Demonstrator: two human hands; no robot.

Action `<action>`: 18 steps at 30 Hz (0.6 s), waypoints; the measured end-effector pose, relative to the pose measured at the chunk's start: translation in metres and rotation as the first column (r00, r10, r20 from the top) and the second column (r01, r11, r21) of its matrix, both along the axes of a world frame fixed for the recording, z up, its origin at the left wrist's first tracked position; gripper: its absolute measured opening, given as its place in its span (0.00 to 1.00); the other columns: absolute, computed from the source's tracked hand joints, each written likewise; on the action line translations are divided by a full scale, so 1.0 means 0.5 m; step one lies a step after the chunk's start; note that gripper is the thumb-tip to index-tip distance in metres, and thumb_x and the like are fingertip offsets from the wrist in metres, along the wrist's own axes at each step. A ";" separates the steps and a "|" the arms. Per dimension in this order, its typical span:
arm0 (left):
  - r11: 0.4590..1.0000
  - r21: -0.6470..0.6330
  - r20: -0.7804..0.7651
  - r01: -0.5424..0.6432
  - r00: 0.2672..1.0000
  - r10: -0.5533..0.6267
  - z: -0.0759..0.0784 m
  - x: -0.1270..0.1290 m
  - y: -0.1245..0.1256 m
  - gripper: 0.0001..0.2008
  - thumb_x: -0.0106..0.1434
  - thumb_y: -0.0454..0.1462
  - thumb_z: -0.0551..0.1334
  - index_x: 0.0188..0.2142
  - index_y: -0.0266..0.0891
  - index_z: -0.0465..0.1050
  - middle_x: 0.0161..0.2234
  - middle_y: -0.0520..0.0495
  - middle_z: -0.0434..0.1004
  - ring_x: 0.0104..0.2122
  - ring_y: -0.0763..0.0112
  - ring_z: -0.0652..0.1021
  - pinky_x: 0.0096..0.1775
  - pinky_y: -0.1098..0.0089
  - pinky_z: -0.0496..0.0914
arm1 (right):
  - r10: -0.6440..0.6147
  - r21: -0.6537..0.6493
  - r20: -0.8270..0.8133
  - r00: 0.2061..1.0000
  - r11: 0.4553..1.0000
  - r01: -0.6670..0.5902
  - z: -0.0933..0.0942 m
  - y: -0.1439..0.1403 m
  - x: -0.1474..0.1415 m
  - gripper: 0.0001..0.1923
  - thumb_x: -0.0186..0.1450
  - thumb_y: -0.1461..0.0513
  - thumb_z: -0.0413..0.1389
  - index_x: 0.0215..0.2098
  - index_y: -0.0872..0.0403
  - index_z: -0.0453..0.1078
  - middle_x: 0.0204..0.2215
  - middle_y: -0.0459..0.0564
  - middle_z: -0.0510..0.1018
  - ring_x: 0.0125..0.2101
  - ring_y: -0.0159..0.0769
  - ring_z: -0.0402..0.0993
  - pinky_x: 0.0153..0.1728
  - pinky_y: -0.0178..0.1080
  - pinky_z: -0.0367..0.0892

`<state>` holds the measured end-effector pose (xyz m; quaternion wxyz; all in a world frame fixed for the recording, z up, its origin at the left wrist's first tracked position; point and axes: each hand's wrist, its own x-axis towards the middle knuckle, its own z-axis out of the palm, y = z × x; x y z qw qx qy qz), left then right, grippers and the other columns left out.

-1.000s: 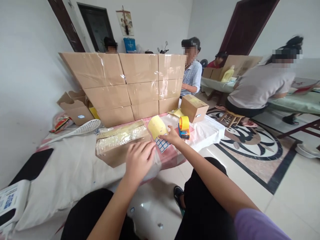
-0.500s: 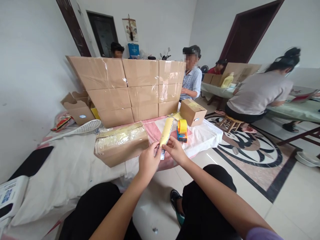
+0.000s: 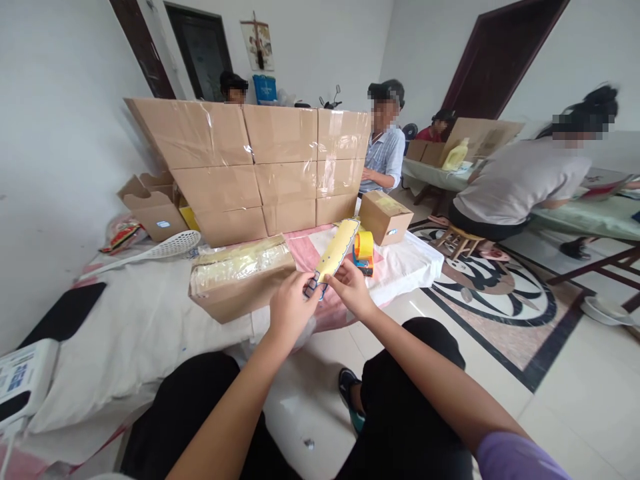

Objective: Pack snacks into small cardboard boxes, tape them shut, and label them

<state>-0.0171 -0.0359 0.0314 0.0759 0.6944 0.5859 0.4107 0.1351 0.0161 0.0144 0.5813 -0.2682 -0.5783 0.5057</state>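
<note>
Yellow backing paper of a label sheet point(image 3: 334, 255) rises at a slant between my two hands, its lower end carrying small blue-edged labels. My left hand point(image 3: 289, 308) pinches that lower end with thumb and fingertips pressed together, and my right hand point(image 3: 351, 291) pinches it from the other side, so both hands meet on the sheet just above the near edge of the surface point(image 3: 150, 313). The sheet is held up in the air, not lying down; its upper end points toward the tape dispenser point(image 3: 364, 252), which stands on the pink part of the cloth with a yellow roll on it.

Just left of my left hand lies a flat cardboard box point(image 3: 240, 277) wrapped in clear film, close to my knuckles but apart from them. Behind it a wall of taped boxes point(image 3: 260, 167) stands stacked across the surface, and a small sealed box point(image 3: 386, 217) sits to the right of the dispenser. A white fly swatter point(image 3: 160, 249) lies on the left. Beyond the stack, other people point(image 3: 520, 180) sit at work.
</note>
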 end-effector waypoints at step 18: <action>0.978 -0.139 0.270 0.155 0.956 -0.113 -0.007 -0.035 0.035 0.06 0.65 0.37 0.61 0.32 0.41 0.77 0.34 0.50 0.83 0.33 0.65 0.78 0.37 0.67 0.68 | -0.084 0.131 0.101 0.991 0.989 0.071 -0.025 0.001 0.003 0.13 0.65 0.54 0.63 0.44 0.49 0.68 0.38 0.50 0.81 0.42 0.41 0.80 0.44 0.44 0.76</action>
